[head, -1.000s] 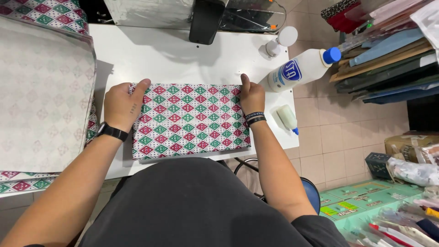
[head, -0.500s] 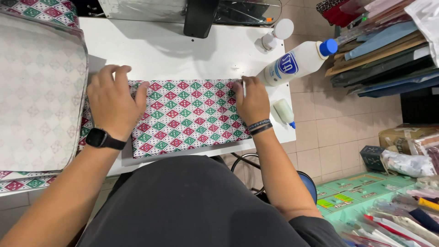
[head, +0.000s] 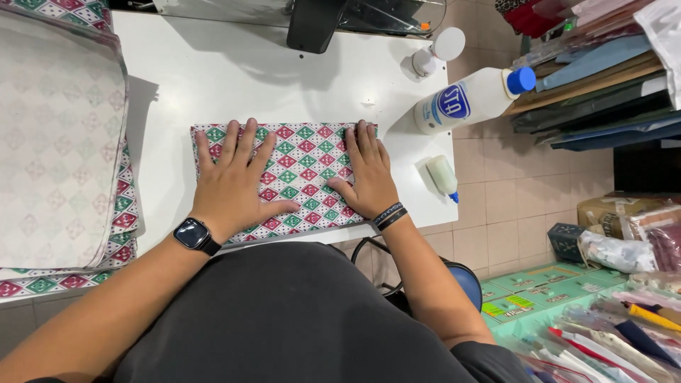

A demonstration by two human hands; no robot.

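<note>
Patterned piece [head: 305, 159] flat on white table [head: 213, 78], near front edge. Left hand [head: 237, 184], right hand [head: 369, 174] both spread, palms pressing piece. Glue bottle [head: 472, 99] right of piece. Step, judged: pressing flat. Next move would need even pressure toward edges.

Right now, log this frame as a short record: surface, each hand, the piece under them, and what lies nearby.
surface: white table
left hand: left hand flat, fingers spread, on the patterned piece
right hand: right hand flat on the same piece, near its right edge
piece: patterned piece, rectangular, red and green diamonds on white, lying flat
wrists: smartwatch on the left, dark bands on the right
right of piece: large white bottle with blue cap on its side; small bottle
left of piece: stack of patterned sheets
</note>
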